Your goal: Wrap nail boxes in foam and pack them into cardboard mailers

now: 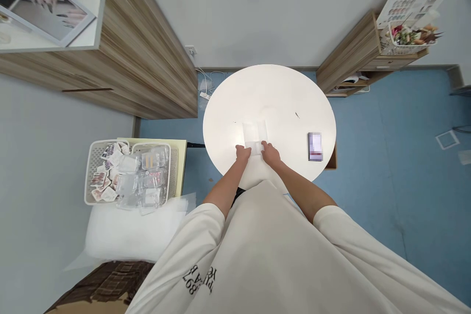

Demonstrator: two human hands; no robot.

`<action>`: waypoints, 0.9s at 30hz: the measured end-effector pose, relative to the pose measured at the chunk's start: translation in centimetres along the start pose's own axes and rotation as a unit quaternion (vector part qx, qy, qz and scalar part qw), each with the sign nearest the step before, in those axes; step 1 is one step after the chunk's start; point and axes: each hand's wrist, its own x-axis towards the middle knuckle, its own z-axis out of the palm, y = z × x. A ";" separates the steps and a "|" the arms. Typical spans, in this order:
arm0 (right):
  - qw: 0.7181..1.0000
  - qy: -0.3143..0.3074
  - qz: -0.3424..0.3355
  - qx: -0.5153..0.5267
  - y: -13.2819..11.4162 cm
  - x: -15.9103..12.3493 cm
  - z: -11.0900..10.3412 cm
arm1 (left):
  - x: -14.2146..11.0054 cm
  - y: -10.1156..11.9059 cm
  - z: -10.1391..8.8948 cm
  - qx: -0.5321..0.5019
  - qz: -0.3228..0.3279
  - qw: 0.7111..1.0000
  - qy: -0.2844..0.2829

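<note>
A clear plastic packet (254,133) lies flat on the round white table (268,93), near its front edge. My left hand (243,152) pinches the packet's near left corner with curled fingers. My right hand (270,151) grips the near right corner the same way. Both forearms reach forward from my white shirt. What the packet contains is too pale to make out.
A phone (315,146) lies on the table's right side, with a small dark speck (297,115) near it. To my left stand white baskets (91,171) full of clear packets, above a pile of white bags (132,230). Wooden cabinets flank the table; blue floor surrounds it.
</note>
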 end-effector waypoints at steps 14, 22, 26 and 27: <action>0.997 0.060 -0.042 0.020 1.6 0.0 0.4 | -0.8 5.0 1.4 -0.133 -0.049 0.988 -0.064; 0.990 0.070 -0.097 0.081 3.5 -0.8 0.9 | -0.5 5.1 2.3 -0.120 -0.035 0.990 -0.067; 0.988 0.063 -0.109 0.090 3.9 -1.2 0.4 | -0.9 5.0 2.0 -0.141 -0.021 0.986 -0.080; 0.988 0.060 -0.117 0.082 3.9 -1.3 0.3 | -0.9 4.9 1.8 -0.155 -0.016 0.983 -0.093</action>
